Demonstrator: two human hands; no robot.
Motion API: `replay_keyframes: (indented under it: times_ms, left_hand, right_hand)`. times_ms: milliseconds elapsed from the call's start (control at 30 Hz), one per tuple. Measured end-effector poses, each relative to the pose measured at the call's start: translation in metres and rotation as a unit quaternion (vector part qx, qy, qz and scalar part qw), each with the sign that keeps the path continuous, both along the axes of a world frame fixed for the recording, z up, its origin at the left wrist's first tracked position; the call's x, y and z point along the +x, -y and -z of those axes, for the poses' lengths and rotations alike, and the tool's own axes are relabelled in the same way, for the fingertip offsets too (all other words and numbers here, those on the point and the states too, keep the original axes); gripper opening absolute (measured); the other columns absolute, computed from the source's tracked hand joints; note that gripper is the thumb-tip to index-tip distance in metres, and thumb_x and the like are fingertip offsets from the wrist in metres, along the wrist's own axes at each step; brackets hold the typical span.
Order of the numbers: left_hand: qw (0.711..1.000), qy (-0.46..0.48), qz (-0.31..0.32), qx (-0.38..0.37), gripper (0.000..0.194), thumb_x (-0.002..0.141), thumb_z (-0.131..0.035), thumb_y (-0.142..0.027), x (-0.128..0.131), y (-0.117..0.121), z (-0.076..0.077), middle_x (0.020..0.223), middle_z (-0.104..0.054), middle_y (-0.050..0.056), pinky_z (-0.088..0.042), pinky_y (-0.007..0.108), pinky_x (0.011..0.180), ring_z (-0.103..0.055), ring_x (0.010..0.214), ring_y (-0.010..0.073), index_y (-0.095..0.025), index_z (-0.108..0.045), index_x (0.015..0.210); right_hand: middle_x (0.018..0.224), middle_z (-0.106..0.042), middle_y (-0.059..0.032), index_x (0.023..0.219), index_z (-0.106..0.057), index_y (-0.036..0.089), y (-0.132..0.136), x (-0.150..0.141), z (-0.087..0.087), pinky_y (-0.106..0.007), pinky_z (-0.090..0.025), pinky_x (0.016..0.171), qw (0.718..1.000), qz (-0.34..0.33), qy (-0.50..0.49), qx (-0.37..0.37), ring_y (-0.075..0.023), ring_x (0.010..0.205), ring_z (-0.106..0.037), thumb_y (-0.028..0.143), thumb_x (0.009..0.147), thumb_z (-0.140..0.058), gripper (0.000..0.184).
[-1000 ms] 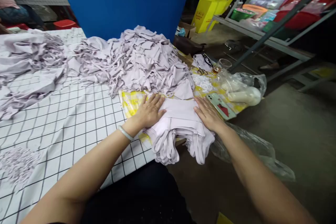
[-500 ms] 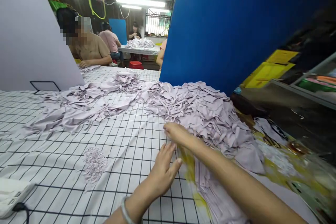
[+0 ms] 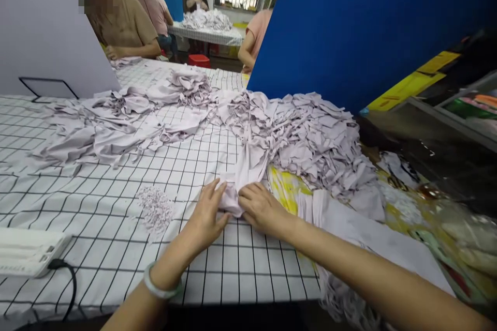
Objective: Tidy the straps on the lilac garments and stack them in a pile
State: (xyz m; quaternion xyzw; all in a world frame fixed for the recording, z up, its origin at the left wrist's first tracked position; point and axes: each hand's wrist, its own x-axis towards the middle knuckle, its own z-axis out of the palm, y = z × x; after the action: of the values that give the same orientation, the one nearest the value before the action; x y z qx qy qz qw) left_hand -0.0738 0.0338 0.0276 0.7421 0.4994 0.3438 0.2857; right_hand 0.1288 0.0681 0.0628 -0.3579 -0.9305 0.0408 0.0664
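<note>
A pale lilac piece of fabric (image 3: 250,163) stretches from the big heap of like pieces (image 3: 318,139) down to my hands on the checked tablecloth. My right hand (image 3: 266,210) has its fingers curled over the near part of this piece. On the other side, my left hand (image 3: 207,212) has fingers and thumb spread, with the tips at the fabric's left edge. A pale bangle (image 3: 161,284) circles my left wrist. Under my right forearm lies a stack of folded lilac fabric (image 3: 310,207), partly hidden by the arm.
Small lilac scraps (image 3: 155,212) lie in a little pile left of my hands. A white power strip (image 3: 34,251) with a black cable is at the left edge. Loose fabric (image 3: 116,134) spreads across the far left. A blue panel (image 3: 341,36) stands behind the heap; scissors (image 3: 398,182) lie right. Co-workers sit beyond.
A fabric piece now reaches from the heap to between my hands, with my right hand on it. My hands have moved further apart. The view has tipped downward.
</note>
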Motion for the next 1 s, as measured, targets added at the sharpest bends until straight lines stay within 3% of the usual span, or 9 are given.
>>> replay_keyframes:
  times_ms: [133,300,400,500,600,700,767,900,1000]
  left_hand:
    - [0.991,-0.004,0.093,0.098,0.053,0.071,-0.057,-0.003,0.009,0.038,0.002,0.132,-0.058,0.016,-0.051,0.051,0.101,-0.056,0.124,0.0308,-0.018,-0.058,0.122]
    - [0.998,0.015,0.037,0.044,0.033,0.072,-0.049,-0.001,-0.019,0.086,-0.024,0.094,-0.066,0.006,-0.054,0.032,0.073,-0.063,0.085,0.0203,-0.02,-0.06,0.097]
    - [0.999,0.003,-0.03,-0.034,0.04,0.074,-0.049,-0.004,-0.039,0.108,-0.03,0.101,-0.068,0.006,-0.052,0.031,0.074,-0.064,0.088,0.0203,-0.022,-0.061,0.108]
    - [0.993,0.029,-0.052,-0.107,0.031,0.08,-0.052,-0.013,-0.044,0.122,-0.03,0.099,-0.069,0.005,-0.051,0.031,0.074,-0.065,0.088,0.021,-0.021,-0.064,0.108]
    - [0.968,0.098,-0.027,-0.23,0.02,0.092,-0.052,-0.034,-0.039,0.127,-0.036,0.086,-0.069,0.003,-0.051,0.029,0.07,-0.065,0.081,0.0198,-0.021,-0.067,0.095]
    - [0.956,0.122,-0.054,-0.261,0.035,0.098,-0.043,-0.045,-0.035,0.126,-0.041,0.084,-0.069,0.004,-0.051,0.03,0.072,-0.065,0.082,0.0204,-0.02,-0.066,0.089]
    - [0.969,0.074,-0.097,-0.213,0.033,0.098,-0.042,-0.043,-0.035,0.122,-0.038,0.087,-0.069,0.005,-0.051,0.031,0.072,-0.065,0.082,0.0209,-0.021,-0.066,0.093]
    - [0.978,-0.087,-0.187,-0.038,0.022,0.09,-0.051,-0.03,-0.039,0.111,-0.022,0.102,-0.069,0.01,-0.05,0.04,0.082,-0.062,0.095,0.0269,-0.019,-0.063,0.105]
    - [0.968,-0.169,-0.182,0.011,0.013,0.087,-0.052,-0.025,-0.041,0.103,-0.02,0.09,-0.067,0.011,-0.047,0.043,0.08,-0.058,0.09,0.0282,-0.019,-0.063,0.082]
  right_hand:
    - [0.087,-0.061,-0.0065,0.09,-0.056,0.018,0.084,0.005,0.005,-0.04,-0.044,0.09,0.986,0.039,-0.157,-0.046,-0.0224,0.087,-0.053,0.01,0.084,-0.053,0.01]
    - [0.088,-0.063,-0.0033,0.097,-0.055,0.021,0.12,0.015,0.006,-0.047,-0.043,0.1,0.976,0.041,-0.166,-0.137,-0.0211,0.088,-0.058,0.012,0.084,-0.055,0.016]
    - [0.115,-0.064,-0.0109,0.121,-0.056,0.023,0.103,0.025,0.014,-0.048,-0.05,0.094,0.97,0.114,-0.161,-0.141,-0.0276,0.105,-0.061,0.028,0.081,-0.069,0.042]
    - [0.108,-0.067,-0.0104,0.112,-0.066,0.021,0.045,0.037,0.007,-0.045,-0.055,0.085,0.955,0.25,-0.123,-0.105,-0.0281,0.098,-0.066,0.015,0.075,-0.071,0.038]
    - [0.1,-0.068,-0.0124,0.096,-0.07,0.013,-0.035,0.049,-0.035,-0.045,-0.054,0.086,0.937,0.319,-0.121,-0.07,-0.0258,0.092,-0.066,0.004,0.078,-0.057,0.024]
    - [0.145,-0.039,-0.0265,0.136,-0.051,0.004,-0.084,0.051,-0.071,-0.063,-0.029,0.11,0.918,0.366,-0.149,0.036,-0.0386,0.136,-0.039,0.001,0.083,-0.047,0.053]
    - [0.151,-0.034,-0.0223,0.142,-0.047,0.009,-0.08,0.043,-0.065,-0.065,-0.021,0.114,0.928,0.341,-0.144,0.045,-0.0408,0.142,-0.03,0.005,0.081,-0.054,0.062]
    - [0.143,-0.053,-0.0095,0.13,-0.06,0.024,-0.031,0.024,-0.006,-0.048,-0.043,0.109,0.987,0.115,-0.052,-0.1,-0.0312,0.135,-0.046,0.018,0.079,-0.067,0.052]
    - [0.149,-0.048,-0.0135,0.127,-0.062,0.021,-0.029,0.03,0.006,-0.055,-0.037,0.112,0.988,0.114,-0.019,-0.105,-0.0349,0.138,-0.042,0.019,0.08,-0.067,0.048]
